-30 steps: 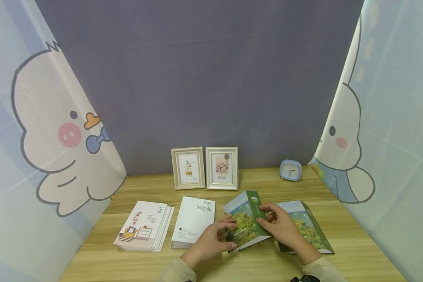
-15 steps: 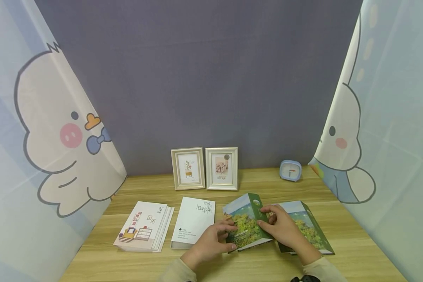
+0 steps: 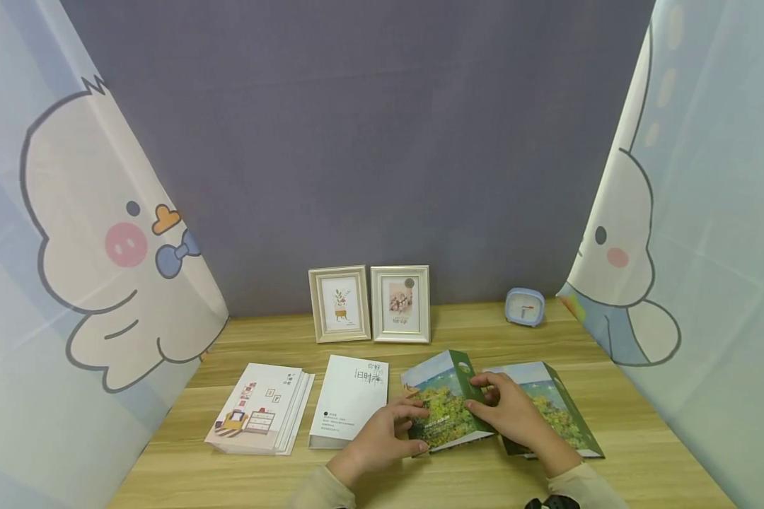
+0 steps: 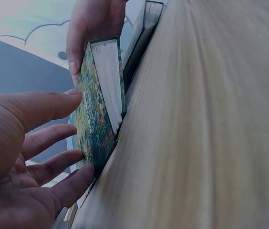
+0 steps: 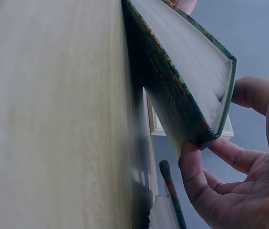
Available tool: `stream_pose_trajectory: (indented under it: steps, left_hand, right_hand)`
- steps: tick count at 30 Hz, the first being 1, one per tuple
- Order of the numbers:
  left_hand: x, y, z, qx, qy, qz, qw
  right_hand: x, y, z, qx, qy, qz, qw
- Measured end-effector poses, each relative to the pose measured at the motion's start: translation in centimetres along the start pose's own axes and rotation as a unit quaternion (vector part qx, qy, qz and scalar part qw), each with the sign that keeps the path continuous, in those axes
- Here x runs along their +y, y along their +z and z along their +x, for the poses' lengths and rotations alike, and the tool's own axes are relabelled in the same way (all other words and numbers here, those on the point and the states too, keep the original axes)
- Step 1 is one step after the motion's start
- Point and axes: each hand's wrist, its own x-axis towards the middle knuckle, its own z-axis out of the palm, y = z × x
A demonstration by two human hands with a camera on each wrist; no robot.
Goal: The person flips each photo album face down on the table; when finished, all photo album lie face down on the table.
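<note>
Left hand: the left hand lies at the near middle of the pale wooden table, fingers loosely spread and only slightly bent, fingertips pressed against the cover of the green hardcover book with a yellow-flower picture. It curls round nothing.
Right hand: the right hand grips the spine side of that book, thumb on the cover, fingers hooked under the lower edge.
Held book: tilted, right side raised off the table, left edge low by the left hand; the white page block shows in the left wrist view.
Second book: a matching green book with the same flower cover lies flat just right of the held one, partly under the right hand.
White book: a white book with dark lettering lies flat just left of the left hand.
Card stack: a fanned stack of white illustrated booklets sits further left.
Far edge: two pale-framed pictures stand side by side; a small light-blue clock stands to their right.
</note>
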Motion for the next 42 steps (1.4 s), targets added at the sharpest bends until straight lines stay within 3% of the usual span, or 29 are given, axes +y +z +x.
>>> stream_pose_trajectory:
  steps: [9,42]
  left_hand:
    - [0.11,0.06,-0.11,0.003,0.003,0.003,1.0]
    - [0.1,0.12,-0.22,0.007,0.004,0.015,0.9999]
  right_hand:
    - [0.28,-0.05,0.11,-0.013,0.011,-0.009,1.0]
    - [0.91,0.07,0.01,-0.047,-0.016,-0.037,0.998]
